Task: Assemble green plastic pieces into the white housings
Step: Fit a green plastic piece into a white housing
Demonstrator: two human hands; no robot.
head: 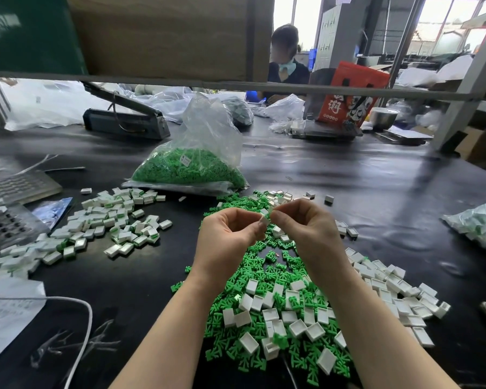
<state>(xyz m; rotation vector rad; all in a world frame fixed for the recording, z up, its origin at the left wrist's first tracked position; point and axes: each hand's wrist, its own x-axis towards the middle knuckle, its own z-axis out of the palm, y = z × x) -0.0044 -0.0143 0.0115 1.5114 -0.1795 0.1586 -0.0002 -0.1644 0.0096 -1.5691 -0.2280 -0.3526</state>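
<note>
Head view: both hands raised above the black worktop [348, 175], fingertips meeting at centre. Left hand [225, 234] pinches a small white housing [265, 220] between thumb and forefinger; grip clenched on it. Right hand [306, 228] also has thumb and forefinger curled in, touching the same housing from the right; whether it holds a green piece there, cannot tell. Below the hands, a mixed heap of loose green pieces [253, 276] and empty white housings [387, 290], spreading near and right. Left of centre, a separate pile of housings with green showing in them [110, 220]. Far centre, a clear plastic bag of green pieces [191, 167], open at the top. At the right edge, another clear bag [480, 223] with white and green parts. Near left, paper sheets [6, 313] crossed by a white cable [82, 327].
</note>
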